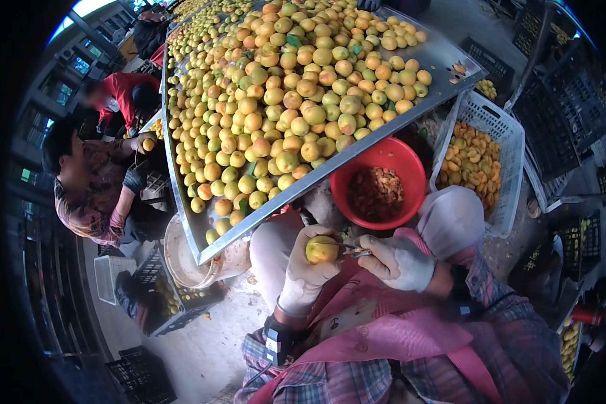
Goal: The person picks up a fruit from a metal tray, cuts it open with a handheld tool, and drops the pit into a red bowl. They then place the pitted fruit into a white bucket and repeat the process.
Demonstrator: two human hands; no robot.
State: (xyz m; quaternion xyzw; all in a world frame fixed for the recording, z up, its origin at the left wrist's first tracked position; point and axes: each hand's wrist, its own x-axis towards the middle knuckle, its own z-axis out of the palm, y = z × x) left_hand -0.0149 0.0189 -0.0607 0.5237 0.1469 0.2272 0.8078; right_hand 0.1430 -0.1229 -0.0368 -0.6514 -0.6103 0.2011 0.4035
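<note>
In its white glove, my left hand (301,276) is closed around a yellow-green apricot (322,249), in front of my lap. My right hand (402,264), also gloved, grips a small knife (353,250) whose thin blade meets the right side of the fruit. The knife's handle is mostly hidden by my fingers. Just beyond my hands, between my knees, stands a red basin (382,149) holding brown pits (384,188). To its right is a white crate (510,185) with orange, pitted apricot halves (475,161).
A metal-rimmed table (296,190) heaped with whole apricots (283,101) fills the space ahead. A white bucket (176,250) stands below its near corner. At left sit a co-worker (91,182) and another person in red (118,101). Dark crates (559,121) are stacked at right.
</note>
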